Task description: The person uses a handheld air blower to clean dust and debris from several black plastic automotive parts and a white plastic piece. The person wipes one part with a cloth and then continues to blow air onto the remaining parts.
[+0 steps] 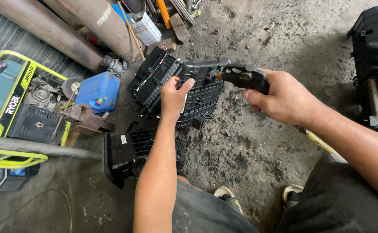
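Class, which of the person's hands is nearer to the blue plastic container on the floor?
Left. The left hand grips the black plastic housing just right of the blue container; the right hand, holding a black tool, is farther right.

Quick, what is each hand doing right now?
Left hand: closed, gripping the black plastic housing.
Right hand: closed around a black air blow gun.

- Centre of frame: black ribbed housing (197,92) stands on the floor (249,146), gripped by the left hand (174,97); the right hand (283,99) with a black tool (243,77) closes its right side.
- Left: generator (16,108), blue canister (97,91) and rusty bracket (85,118) crowd the approach.
- Lower centre: second black housing (128,153) sits beside the left forearm.
- Upper left: pipes (68,30) block.
- Right edge: large black unit (376,64).
- Free room: bare floor upper right and centre right.
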